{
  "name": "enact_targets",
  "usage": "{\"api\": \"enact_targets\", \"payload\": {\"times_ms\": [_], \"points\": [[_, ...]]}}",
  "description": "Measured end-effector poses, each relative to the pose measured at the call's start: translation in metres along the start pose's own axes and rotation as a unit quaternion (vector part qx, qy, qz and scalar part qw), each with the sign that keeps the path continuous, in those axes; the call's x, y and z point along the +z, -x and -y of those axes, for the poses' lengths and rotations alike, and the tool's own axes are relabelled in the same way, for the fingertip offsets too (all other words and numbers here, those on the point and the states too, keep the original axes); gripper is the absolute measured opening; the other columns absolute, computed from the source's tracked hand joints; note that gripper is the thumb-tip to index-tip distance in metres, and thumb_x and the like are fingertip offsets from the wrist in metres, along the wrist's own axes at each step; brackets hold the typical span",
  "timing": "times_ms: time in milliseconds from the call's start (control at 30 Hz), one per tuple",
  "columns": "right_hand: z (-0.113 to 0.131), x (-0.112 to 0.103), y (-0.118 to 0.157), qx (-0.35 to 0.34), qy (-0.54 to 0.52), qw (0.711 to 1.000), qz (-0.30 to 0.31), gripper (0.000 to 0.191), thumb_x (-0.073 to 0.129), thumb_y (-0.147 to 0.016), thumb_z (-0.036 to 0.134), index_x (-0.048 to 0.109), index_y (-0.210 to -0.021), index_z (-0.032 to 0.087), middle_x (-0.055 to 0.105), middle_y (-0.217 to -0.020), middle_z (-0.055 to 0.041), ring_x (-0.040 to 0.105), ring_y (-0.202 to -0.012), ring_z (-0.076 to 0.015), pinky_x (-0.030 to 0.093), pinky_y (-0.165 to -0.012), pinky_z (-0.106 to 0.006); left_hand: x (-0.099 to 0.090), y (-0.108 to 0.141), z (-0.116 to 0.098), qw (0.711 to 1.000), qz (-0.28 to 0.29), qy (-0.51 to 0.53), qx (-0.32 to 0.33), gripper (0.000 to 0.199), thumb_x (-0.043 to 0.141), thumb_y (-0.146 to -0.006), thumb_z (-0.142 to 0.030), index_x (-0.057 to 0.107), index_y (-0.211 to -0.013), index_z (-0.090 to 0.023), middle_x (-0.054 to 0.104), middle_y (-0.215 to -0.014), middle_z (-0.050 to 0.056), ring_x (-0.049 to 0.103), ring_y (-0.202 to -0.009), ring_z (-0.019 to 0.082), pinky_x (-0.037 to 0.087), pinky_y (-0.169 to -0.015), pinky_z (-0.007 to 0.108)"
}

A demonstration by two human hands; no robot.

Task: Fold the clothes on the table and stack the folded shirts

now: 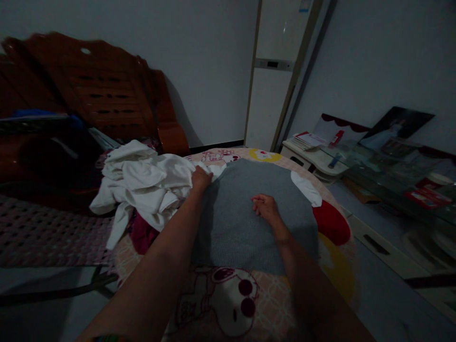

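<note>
A grey knitted garment (231, 223) with white parts at its upper left and right lies spread on a round table covered with a patterned cloth (270, 294). My left hand (201, 178) is at the garment's upper left edge, its fingers closed on the white part there, beside a heap of white clothes (142, 175). Over the middle of the grey cloth is my right hand (264, 207), its fingers loosely curled and partly apart, holding nothing visible. A dark red cloth (142, 233) shows under the white heap.
A carved wooden bench (107, 90) stands behind at the left, with a woven seat (53, 232) nearer. At the back is a tall white cabinet-like unit (269, 99). A low stand with a glass top (392, 180), papers and a framed picture (395, 126) is at the right.
</note>
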State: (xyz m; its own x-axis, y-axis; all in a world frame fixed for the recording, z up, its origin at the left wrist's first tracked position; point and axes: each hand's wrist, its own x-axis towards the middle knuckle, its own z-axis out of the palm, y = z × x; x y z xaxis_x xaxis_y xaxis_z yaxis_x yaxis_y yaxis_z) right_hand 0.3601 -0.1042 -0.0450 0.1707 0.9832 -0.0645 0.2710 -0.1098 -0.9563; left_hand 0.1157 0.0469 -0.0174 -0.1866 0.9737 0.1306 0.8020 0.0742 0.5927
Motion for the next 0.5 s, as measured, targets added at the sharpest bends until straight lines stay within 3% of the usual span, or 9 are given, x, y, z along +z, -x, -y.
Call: {"api": "enact_targets", "payload": {"times_ms": [100, 233, 500], "points": [[0.002, -0.001, 0.002, -0.002, -0.004, 1.000, -0.002, 0.017, 0.055, -0.081, 0.024, 0.068, -0.088, 0.016, 0.061, -0.058, 0.0034, 0.049, -0.041, -0.0084, 0.038, -0.042, -0.019, 0.000, -0.007, 0.004, 0.999, -0.013, 0.007, -0.050, 0.043, 0.060, -0.084, -0.016, 0.059, -0.126, -0.005, 0.066, -0.129, 0.022, 0.061, -0.121, 0.031, 0.046, -0.099, 0.035], [0.003, 0.001, 0.002, 0.011, -0.004, 1.000, -0.008, 0.016, 0.054, -0.081, 0.021, 0.068, -0.086, 0.016, 0.060, -0.057, 0.0035, 0.049, -0.040, -0.0087, 0.038, -0.042, -0.019, -0.005, -0.010, 0.003, 0.997, -0.009, 0.037, -0.060, 0.039, 0.057, -0.083, -0.016, 0.068, -0.120, -0.010, 0.073, -0.115, 0.013, 0.066, -0.110, 0.027, 0.049, -0.091, 0.031], [0.001, 0.002, -0.001, 0.013, -0.008, 1.000, -0.011, 0.014, 0.054, -0.081, 0.020, 0.067, -0.085, 0.017, 0.060, -0.055, 0.0044, 0.048, -0.039, -0.0076, 0.036, -0.038, -0.017, -0.002, 0.005, -0.052, 0.996, -0.052, -0.051, 0.056, 0.035, 0.048, -0.093, -0.024, 0.072, -0.115, -0.011, 0.071, -0.116, 0.020, 0.065, -0.111, 0.032, 0.048, -0.094, 0.041]]}}
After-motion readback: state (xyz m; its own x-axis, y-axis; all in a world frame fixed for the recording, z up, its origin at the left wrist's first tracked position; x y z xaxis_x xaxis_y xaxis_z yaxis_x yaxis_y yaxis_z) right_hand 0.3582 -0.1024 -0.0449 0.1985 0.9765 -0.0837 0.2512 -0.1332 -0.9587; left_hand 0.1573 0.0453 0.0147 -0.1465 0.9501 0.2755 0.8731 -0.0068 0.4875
